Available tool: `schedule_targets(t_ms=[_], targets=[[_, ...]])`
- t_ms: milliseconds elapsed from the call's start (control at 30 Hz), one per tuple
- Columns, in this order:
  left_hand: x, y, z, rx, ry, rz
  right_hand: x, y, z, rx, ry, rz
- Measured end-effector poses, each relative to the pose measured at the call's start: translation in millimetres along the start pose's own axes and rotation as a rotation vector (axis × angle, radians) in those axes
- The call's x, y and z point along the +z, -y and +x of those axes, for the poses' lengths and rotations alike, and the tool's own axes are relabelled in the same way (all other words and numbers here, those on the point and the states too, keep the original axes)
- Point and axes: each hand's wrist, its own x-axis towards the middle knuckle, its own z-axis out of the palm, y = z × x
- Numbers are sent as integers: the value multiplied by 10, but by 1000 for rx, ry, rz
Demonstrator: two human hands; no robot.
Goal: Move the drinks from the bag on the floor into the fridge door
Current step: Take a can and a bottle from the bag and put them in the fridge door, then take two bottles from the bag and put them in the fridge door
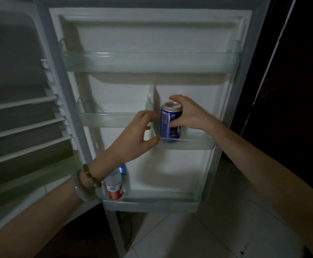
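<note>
The right hand (187,114), fingers wrapped around a blue can (170,122), seats it in the middle door shelf (194,144) while the left hand (133,138) hovers spread beside; letting go comes next.

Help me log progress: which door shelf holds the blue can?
The right-hand middle shelf, where the right hand grips the blue can. The top shelf looks empty.
</note>
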Motion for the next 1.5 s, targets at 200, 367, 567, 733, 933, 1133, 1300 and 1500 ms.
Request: schedule_targets(t_ms=[200, 367, 567, 733, 933, 1133, 1300, 1500], targets=[[75, 87, -130, -19, 86, 135, 102, -13, 29, -6, -15, 122], [158, 96, -181, -26, 155, 160, 143, -46, 29, 39, -15, 216], [207, 101, -228, -26, 205, 209, 92, -31, -91, 42, -40, 222], [146, 90, -356, -24, 183, 405, -16, 148, -575, -192, -298, -7], [28, 97, -860, -105, 160, 600, 513, 540, -1126, -490, -113, -32], [-241, 100, -1969, -292, 87, 799, 1582, 696, -1234, -716, 87, -106], [-419, 86, -3152, -620, 148, 887, 2556, 936, -1388, -871, 263, -185], [-523, 30, -4694, -1062, 293, 840, 3886, 1156, -1758, -931, 569, -256]])
